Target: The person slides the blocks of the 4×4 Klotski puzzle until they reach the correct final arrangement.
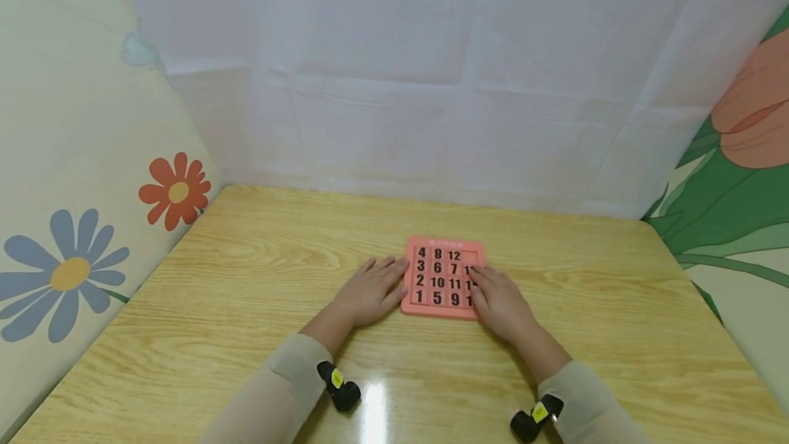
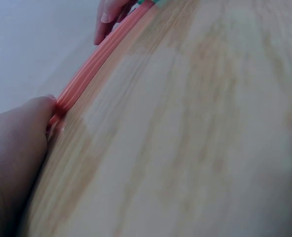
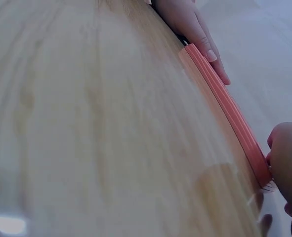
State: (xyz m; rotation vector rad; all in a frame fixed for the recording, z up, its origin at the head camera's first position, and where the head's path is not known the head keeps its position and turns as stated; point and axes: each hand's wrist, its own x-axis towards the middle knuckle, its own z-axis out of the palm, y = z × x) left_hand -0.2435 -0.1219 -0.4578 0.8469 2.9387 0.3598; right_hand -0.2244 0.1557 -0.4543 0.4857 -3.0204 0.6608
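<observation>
A pink number slide puzzle [image 1: 438, 275] lies flat on the table, its tiles printed in black. The top row reads 4, 8, 12, with a gap at its right end. Along the frame's left edge my left hand [image 1: 371, 291] lies palm down, fingers extended and fingertips at the rim. On the opposite side my right hand [image 1: 504, 301] rests with its fingers over the right column, partly hiding those numbers. In the left wrist view the puzzle's side [image 2: 89, 74] shows beside the left thumb; the right wrist view shows the same pink side [image 3: 229, 116] between both hands.
The wood-grain table [image 1: 246, 252] bears a bright light reflection near its front. A white cloth [image 1: 394, 88] hangs behind it. Flower-patterned panels stand at the left [image 1: 74, 136] and right [image 1: 740, 225]. Small black cameras are strapped on both sleeves.
</observation>
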